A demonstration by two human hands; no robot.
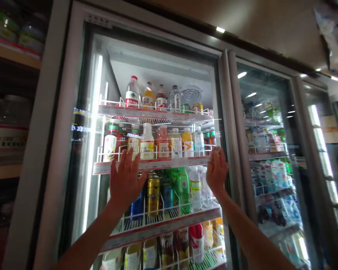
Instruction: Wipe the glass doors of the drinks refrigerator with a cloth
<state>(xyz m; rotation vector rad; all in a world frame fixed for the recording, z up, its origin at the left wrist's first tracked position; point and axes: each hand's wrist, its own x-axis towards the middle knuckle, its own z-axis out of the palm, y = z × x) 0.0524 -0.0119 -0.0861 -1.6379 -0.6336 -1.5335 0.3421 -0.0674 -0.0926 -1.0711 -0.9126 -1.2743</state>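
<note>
My left hand is raised in front of a lit drinks fridge, palm forward with fingers spread and nothing in it. To the right, my right hand is up near the door's right edge, its fingers stretched upward and close together, with no object visible in it. Whether either hand touches the glass I cannot tell. Behind them, a shelf carries a white-capped yellow-label bottle, an orange drink bottle and others. Lower down stand a gold can and a green bottle.
The top shelf bears a red-capped bottle and several more. More bottles, one with a red label, fill the bottom shelf. A second glass door stands on the right. At the left edge, an open rack holds large bottles.
</note>
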